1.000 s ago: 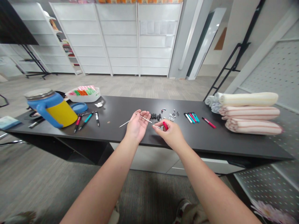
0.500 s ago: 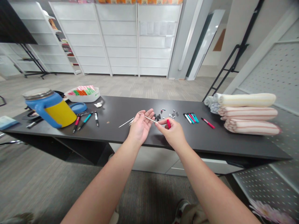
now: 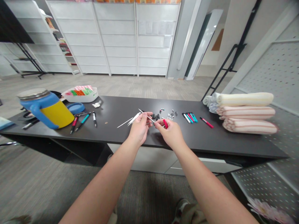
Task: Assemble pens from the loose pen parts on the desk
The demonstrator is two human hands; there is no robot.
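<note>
My left hand [image 3: 139,128] is closed in a pinch on a thin white pen refill [image 3: 150,118], which slants down to the right. At the refill's lower end, the fingertips of my right hand [image 3: 172,131] pinch it too. A red pen barrel [image 3: 165,123] sticks up from the curled fingers of that same hand. More white refills [image 3: 133,120] lie on the table beside my left hand. Just beyond the hands are short black grips [image 3: 155,117] and small silver pen parts [image 3: 171,115]. To the right lie several coloured pen barrels [image 3: 190,118] in a row.
A red pen piece [image 3: 206,122] lies near rolled towels [image 3: 247,112] on the right of the dark table [image 3: 112,133]. At left are a blue-yellow mug [image 3: 50,109], a blue lid [image 3: 76,108], pens [image 3: 83,121] and a white basket [image 3: 90,98] of colourful packets.
My left hand has turned from an open palm to fingers closed round the refill, whose upper end now pokes out past them. My right hand has shifted slightly left.
</note>
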